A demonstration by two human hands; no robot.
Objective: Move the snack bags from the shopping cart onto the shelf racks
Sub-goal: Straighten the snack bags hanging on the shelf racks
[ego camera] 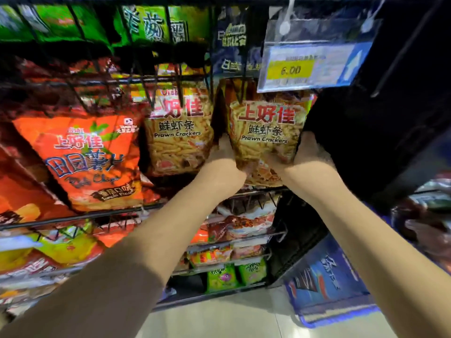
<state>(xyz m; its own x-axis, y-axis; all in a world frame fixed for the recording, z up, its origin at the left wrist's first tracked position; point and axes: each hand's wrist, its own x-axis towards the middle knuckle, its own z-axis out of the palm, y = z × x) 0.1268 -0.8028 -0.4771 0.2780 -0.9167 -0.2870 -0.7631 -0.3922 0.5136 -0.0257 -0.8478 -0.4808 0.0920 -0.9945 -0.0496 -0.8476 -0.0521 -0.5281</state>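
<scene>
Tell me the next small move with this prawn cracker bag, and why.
Probably ease the prawn cracker bag deeper into the rack slot, then release. The left hand and right hand grip its lower sides, and it stands upright beside a matching bag.

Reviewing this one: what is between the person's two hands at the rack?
In the head view, a prawn cracker bag fills the gap between the left hand and the right hand. Each hand holds one of its lower sides.

I can't see fingertips of left hand (pixel 223 154), right hand (pixel 310 148): behind cracker bag (pixel 266 132). Small print on price tag (pixel 307 62) blurred. Upper left, green bags (pixel 48 23) cut by top edge.
</scene>
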